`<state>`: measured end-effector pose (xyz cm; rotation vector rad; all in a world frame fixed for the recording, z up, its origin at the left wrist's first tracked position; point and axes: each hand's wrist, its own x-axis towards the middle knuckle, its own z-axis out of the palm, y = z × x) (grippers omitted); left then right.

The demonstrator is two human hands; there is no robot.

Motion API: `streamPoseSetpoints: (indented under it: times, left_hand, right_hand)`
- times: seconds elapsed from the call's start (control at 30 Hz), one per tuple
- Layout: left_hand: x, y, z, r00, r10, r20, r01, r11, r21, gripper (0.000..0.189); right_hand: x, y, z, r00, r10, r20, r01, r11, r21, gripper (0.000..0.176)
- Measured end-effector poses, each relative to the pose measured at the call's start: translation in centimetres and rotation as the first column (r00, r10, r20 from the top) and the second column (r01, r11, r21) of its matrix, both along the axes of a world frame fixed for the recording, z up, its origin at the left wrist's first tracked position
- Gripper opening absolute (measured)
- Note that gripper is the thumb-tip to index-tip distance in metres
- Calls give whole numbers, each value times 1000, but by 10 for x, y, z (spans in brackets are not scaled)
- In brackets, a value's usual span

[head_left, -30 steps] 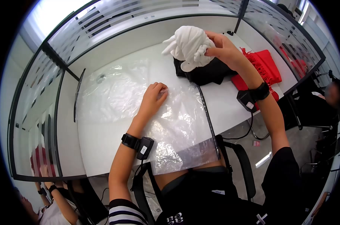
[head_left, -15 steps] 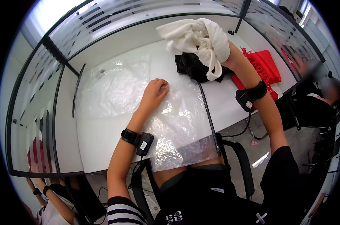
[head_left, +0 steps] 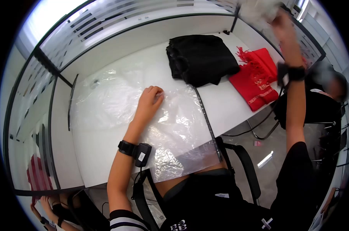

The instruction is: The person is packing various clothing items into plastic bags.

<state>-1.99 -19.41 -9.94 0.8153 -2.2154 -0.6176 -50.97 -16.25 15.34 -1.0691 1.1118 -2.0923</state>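
My left hand (head_left: 148,101) rests on the clear plastic bag (head_left: 178,127), its fingers curled with some of the film seemingly between thumb and fingertips. The bag lies flat and hangs over the table's front edge; a black strip runs along its right side. Raised at the upper right, my right hand (head_left: 285,27) grips a white cloth (head_left: 258,10), blurred and partly cut off by the frame. A folded black cloth (head_left: 203,59) with a fringed left edge lies at the back. To its right is a red fringed scarf (head_left: 255,79), folded.
Low partitions (head_left: 116,46) enclose the white table (head_left: 224,104). A black chair (head_left: 244,163) is under me. At the right sits another person (head_left: 317,96); a further person's arms (head_left: 53,211) show at the lower left. A cable (head_left: 255,125) hangs from my right wrist device.
My right hand has carried the white cloth up and right, away from the black cloth, which is now fully visible. The left hand stays in place on the bag. The view has shifted slightly.
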Motion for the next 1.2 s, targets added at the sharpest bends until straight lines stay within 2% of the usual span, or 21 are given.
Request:
streamPoseSetpoints:
  times: [0.03, 0.07, 0.1, 0.17, 0.2, 0.23, 0.3, 0.37, 0.43, 0.57, 0.63, 0.7, 0.73, 0.77, 0.83, 0.9, 0.93, 1.0, 1.07, 1.17, 1.2]
  left_hand:
    - [0, 1, 1, 1000, -4, -20, 4, 1000, -11, 17]
    - [0, 1, -2, 1000, -4, -17, 4, 1000, -13, 15]
    - [0, -2, -3, 1000, -3, -19, 2, 1000, -27, 14]
    - [-1, -1, -2, 999, -2, -33, 1, 999, -39, 13]
    - [-2, 0, -2, 1000, 15, -25, -16, 999, -32, 12]
    - [-3, -1, -2, 999, 6, -31, -7, 999, -36, 12]
    - [-3, 3, 3, 997, 11, -71, -12, 1000, -10, 13]
    - [-2, 7, 10, 999, 20, -47, -22, 999, -31, 11]
    - [-4, 8, 18, 992, 65, -104, -74, 993, -91, 10]
    - [1, 5, 21, 978, 207, -36, -209, 946, -249, 9]
    - [4, 1, 18, 970, 239, -43, -242, 935, -258, 9]
    - [12, -7, 12, 957, 281, -73, -291, 921, -258, 11]
    - [13, -11, 9, 955, 285, -86, -297, 923, -246, 12]
    - [15, -13, 6, 952, 289, -99, -305, 923, -233, 12]
    - [15, -13, 4, 940, 304, -156, -288, 950, 119, 11]
    - [14, -12, 1, 945, 265, -193, -218, 947, 234, 10]
    - [14, -13, 0, 946, 245, -211, -184, 944, 274, 10]
    - [13, -14, 0, 948, 235, -213, -159, 934, 321, 10]
    - [9, -13, 0, 906, 142, -398, 18, 928, 372, 11]
    - [7, -10, 6, 884, 119, -453, 56, 933, 356, 11]
    - [6, -9, 9, 883, 125, -452, 24, 951, 309, 11]
  right_hand:
    - [-45, 19, 36, 979, 200, 30, -192, 965, -181, 34]
    - [-32, 46, 49, 992, 39, 120, -15, 981, -194, 39]
    - [-18, 58, 49, 995, 28, 99, -8, 979, -206, 39]
    - [3, 63, 25, 995, -56, 82, 55, 998, 17, 41]
    - [-2, 61, 2, 975, 219, -45, -213, 970, 116, 40]
    - [-5, 59, -22, 865, 484, -130, -444, 860, 250, 40]
    - [43, 54, -61, 808, 567, -162, -427, 752, 502, 38]
    - [101, 40, -88, 739, 626, -248, -390, 698, 600, 34]
    - [150, 22, -108, 700, 677, -229, -394, 633, 666, 28]
    - [240, -14, -144, 466, 769, -438, -472, 634, 613, 23]
    - [282, -14, -161, 360, 605, -710, -374, 791, 484, 22]
    - [310, -11, -174, 335, 602, -724, -364, 792, 490, 22]
    - [316, -16, -190, 304, 504, -808, -373, 844, 386, 22]
    - [319, -20, -206, 308, 521, -796, -400, 830, 388, 22]
    - [321, -23, -228, 345, 343, -873, -326, 917, 232, 26]
    - [319, -27, -240, 443, 375, -814, -302, 918, 258, 32]
    - [316, -30, -246, 443, 332, -833, -294, 931, 215, 35]
    - [312, -31, -252, 478, 317, -819, -293, 937, 191, 39]
    - [312, -32, -253, 513, 377, -771, -341, 914, 220, 41]
    - [317, -28, -245, 572, 531, -625, -415, 845, 339, 46]
    - [320, -28, -247, 615, 495, -614, -421, 864, 275, 42]
